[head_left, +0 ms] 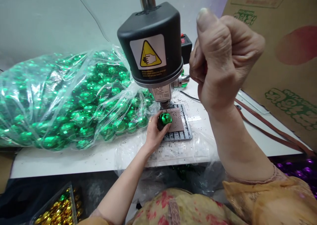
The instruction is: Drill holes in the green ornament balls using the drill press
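Note:
A small bench drill press (151, 43) with a black motor housing and a yellow warning label stands before me. Under its chuck, my left hand (156, 129) pinches a shiny green faceted ball (165, 118) between thumb and fingers. The ball rests over the slotted grey base plate (187, 121), and the thin drill bit comes down at its top. My right hand (220, 56) is raised in a fist to the right of the housing, closed around the drill press handle. The grip itself is mostly hidden by the fingers; a metal hub (182, 81) points toward it.
A large clear plastic bag (74, 99) of green balls fills the table's left side. Dark shavings dot the white table (81, 164). At right stand a cardboard box (279, 63) and brown straps (269, 129). Gold balls (56, 211) lie in a bin below; purple ones (297, 172) sit lower right.

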Demonstrator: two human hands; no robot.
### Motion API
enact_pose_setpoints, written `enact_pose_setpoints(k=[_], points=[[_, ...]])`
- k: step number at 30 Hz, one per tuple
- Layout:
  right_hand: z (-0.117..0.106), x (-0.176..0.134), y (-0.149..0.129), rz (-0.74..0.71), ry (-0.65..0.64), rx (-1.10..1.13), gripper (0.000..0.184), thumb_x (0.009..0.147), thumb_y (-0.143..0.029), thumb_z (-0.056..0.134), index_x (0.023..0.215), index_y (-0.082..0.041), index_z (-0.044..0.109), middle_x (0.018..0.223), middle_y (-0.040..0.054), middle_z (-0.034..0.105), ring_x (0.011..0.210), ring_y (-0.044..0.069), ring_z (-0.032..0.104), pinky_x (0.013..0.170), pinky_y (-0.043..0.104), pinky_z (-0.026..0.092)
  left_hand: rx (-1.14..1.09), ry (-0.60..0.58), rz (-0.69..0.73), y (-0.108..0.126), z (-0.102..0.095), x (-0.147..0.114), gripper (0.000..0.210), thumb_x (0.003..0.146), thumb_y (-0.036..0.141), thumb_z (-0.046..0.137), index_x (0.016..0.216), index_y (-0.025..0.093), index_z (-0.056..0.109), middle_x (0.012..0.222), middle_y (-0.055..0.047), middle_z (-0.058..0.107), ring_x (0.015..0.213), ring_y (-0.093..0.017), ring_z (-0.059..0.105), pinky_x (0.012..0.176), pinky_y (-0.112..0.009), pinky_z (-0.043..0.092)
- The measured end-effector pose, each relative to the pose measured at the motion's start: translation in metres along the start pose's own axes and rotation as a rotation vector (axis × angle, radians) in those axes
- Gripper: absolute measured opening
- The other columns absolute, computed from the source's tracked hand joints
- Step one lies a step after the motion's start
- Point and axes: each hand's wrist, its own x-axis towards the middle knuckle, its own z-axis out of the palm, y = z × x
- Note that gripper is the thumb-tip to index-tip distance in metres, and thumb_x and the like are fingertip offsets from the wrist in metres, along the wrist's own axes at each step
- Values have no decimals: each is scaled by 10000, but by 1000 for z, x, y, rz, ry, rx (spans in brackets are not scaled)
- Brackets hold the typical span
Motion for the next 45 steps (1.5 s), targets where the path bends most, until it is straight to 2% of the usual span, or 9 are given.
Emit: enact_pose_setpoints(k=[5,10,19,27,31,36,40,45], points=[[2,1,-2,-32,-1,22,605,814,-722,526,531,-206,383,467,-54,354,418,48,278,462,300,256,-141,-17,-116,-4,-1,5,431,899,402,685,1288,235,608,1218,-94,681,1113,-237,621,995,-387,469],[2,0,0,-35,-4,7,584,840,-689,517,548,-207,362,492,-49,342,439,58,287,473,289,246,-261,-5,-188,-10,-4,15,481,911,478,658,1313,218,620,1270,-104,670,1189,-246,607,1064,-395,437],[0,0,-3,-36,-14,-17,592,834,-713,476,551,-206,365,493,-51,360,432,44,301,488,278,285,-97,-33,-47,-9,-1,19,490,920,522,636,1315,232,645,1068,-78,664,1062,-246,604,987,-399,456],[1,0,-2,-38,-1,-48,601,836,-728,454,544,-213,345,484,-50,352,425,53,283,477,291,278,-19,12,13,-4,9,11,520,899,450,690,1374,264,592,1282,-101,652,1171,-267,583,1029,-433,465],[2,1,-1,-45,5,-38,601,836,-719,483,529,-219,350,463,-52,344,411,55,272,459,301,261,0,-35,16,0,11,11,556,851,386,754,1369,263,591,1295,-97,652,1177,-278,578,1041,-450,465],[2,3,1,-62,-3,84,590,825,-662,586,513,-201,390,452,-57,359,395,40,265,435,292,226,-29,-46,1,3,11,11,556,840,350,767,1356,248,587,1264,-99,648,1178,-277,584,1019,-431,485],[0,1,-3,-59,-9,82,579,847,-602,627,509,-190,401,450,-58,367,395,36,294,436,284,242,-44,-30,-39,3,12,9,564,818,343,790,1332,234,584,1249,-102,649,1170,-272,600,1011,-422,493],[-6,-20,-11,3,48,-51,507,907,-329,646,495,-193,382,445,-50,357,418,59,350,451,293,262,-65,-34,-61,2,12,8,556,811,340,796,1313,239,578,1251,-96,643,1174,-270,604,1002,-416,495]])
